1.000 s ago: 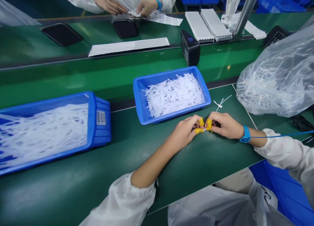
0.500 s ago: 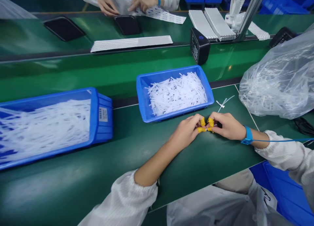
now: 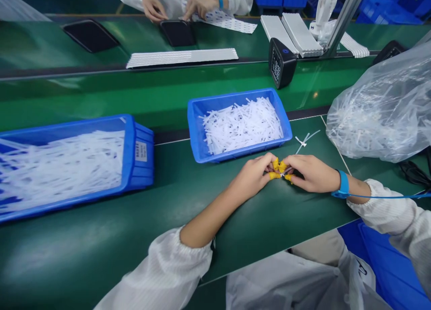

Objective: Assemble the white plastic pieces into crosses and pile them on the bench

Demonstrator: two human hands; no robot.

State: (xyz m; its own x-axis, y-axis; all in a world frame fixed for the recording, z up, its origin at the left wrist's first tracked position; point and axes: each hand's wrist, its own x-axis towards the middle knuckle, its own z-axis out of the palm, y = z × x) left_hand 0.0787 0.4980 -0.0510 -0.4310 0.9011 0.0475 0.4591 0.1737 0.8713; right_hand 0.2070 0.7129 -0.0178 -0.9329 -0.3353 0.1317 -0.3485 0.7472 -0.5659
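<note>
Yellow covers sit on the fingertips of both my hands, which meet over the green worktable. My left hand (image 3: 253, 174) is closed in a pinch on a small white strip (image 3: 282, 175), mostly hidden by the fingertips. My right hand (image 3: 313, 172), a blue band at its wrist, pinches a thin pale tube (image 3: 288, 169) at the same spot. Just beyond my right hand lie thin pale tubes with a white strip around them (image 3: 302, 142). Behind my hands stands a small blue bin (image 3: 240, 156) heaped with short white strips (image 3: 242, 124).
At left, a larger blue bin (image 3: 143, 159) holds long pale pieces (image 3: 67, 166). A clear plastic bag (image 3: 377, 112) stands at right. A black device (image 3: 282, 64) sits on the green belt (image 3: 161, 88). Across it, a co-worker's hands (image 3: 198, 7) handle a white sheet.
My fingertips have drawn closer together, and the forefingers now touch. The black device has shifted right along the belt. The view has moved slightly.
</note>
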